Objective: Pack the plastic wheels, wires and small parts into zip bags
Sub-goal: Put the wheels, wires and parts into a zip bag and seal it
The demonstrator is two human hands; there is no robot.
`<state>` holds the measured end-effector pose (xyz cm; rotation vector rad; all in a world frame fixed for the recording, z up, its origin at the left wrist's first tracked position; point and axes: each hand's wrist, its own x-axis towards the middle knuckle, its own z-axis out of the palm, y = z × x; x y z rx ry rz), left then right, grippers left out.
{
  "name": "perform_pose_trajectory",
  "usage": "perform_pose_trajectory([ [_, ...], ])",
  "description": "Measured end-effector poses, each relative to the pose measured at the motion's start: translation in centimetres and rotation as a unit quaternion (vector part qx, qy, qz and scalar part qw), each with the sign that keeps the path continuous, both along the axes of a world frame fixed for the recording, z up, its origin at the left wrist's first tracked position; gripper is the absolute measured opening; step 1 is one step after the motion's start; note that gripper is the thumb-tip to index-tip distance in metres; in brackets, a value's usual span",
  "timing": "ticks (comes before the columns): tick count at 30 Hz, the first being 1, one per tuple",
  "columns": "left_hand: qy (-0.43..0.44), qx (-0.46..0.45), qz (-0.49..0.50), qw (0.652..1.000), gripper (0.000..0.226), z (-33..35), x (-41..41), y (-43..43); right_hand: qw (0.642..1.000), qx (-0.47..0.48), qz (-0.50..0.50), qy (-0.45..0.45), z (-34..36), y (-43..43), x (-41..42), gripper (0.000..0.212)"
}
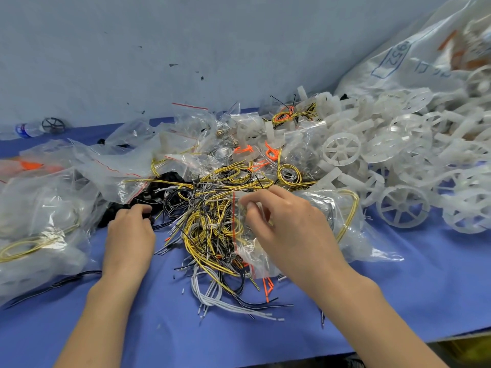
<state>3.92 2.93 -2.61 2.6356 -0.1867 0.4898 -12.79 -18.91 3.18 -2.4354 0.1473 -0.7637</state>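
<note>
A tangle of yellow, black, white and orange wires (210, 224) lies mid-table. My right hand (289, 224) pinches the red-striped mouth of a clear zip bag (243, 251) that rests on the tangle. My left hand (130, 229) reaches into a heap of small black parts (156, 192) at the tangle's left edge, fingers curled round some of them. White spoked plastic wheels (403, 208) are piled at the right. Empty zip bags (186, 144) lie behind the wires.
Filled clear bags (39, 221) are stacked at the left. A large white sack (414, 57) spills wheels at the back right. A small bottle (26, 130) and a dark wheel (53, 125) lie far left. The blue table cover (398, 288) ends at the near right edge.
</note>
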Motion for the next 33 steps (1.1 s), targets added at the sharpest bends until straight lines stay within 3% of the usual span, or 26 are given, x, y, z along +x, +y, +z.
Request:
perform_pose_trajectory([
  [3,-0.03,-0.073,-0.035,0.996,0.026,1.1,-0.6,-0.8,1.0,0.026,0.0,0.002,0.0,-0.7,0.2,0.019],
  [5,-0.018,-0.183,-0.071,0.98,0.02,2.3,-1.4,-1.8,0.999,0.054,-0.002,-0.001,0.1,-1.3,0.3,0.02],
  [8,0.056,-0.346,-0.145,0.925,0.015,4.4,-3.5,-3.6,0.997,0.077,-0.007,-0.004,0.3,-1.9,0.3,0.021],
  [10,0.118,-0.399,-0.21,0.885,0.016,5.5,-5.1,-4.7,0.997,0.079,-0.01,-0.011,0.3,-1.9,0.3,0.02],
  [17,0.339,-0.326,-0.371,0.801,0.022,6.0,-7.9,-7.2,1.0,0.007,-0.01,-0.019,0.3,0.0,0.1,0.022],
  [19,0.367,-0.3,-0.385,0.792,0.014,5.7,-8.0,-7.7,1.0,-0.02,0.008,0.003,0.3,0.7,-0.1,0.024],
  [23,0.392,-0.29,-0.398,0.778,0.025,5.3,-8.0,-8.2,0.997,-0.076,0.024,0.018,0.0,1.7,-0.3,0.025],
  [26,0.388,-0.296,-0.397,0.778,0.029,5.5,-8.1,-8.6,0.993,-0.117,0.017,0.025,-0.1,2.0,-0.5,0.028],
  [29,0.355,-0.297,-0.377,0.802,0.036,5.3,-8.1,-9.1,0.99,-0.136,0.004,0.023,-0.2,2.1,-0.7,0.029],
  [33,0.329,-0.309,-0.353,0.819,0.024,5.1,-7.7,-9.6,0.99,-0.137,0.0,0.009,-0.2,2.2,-0.9,0.03],
])
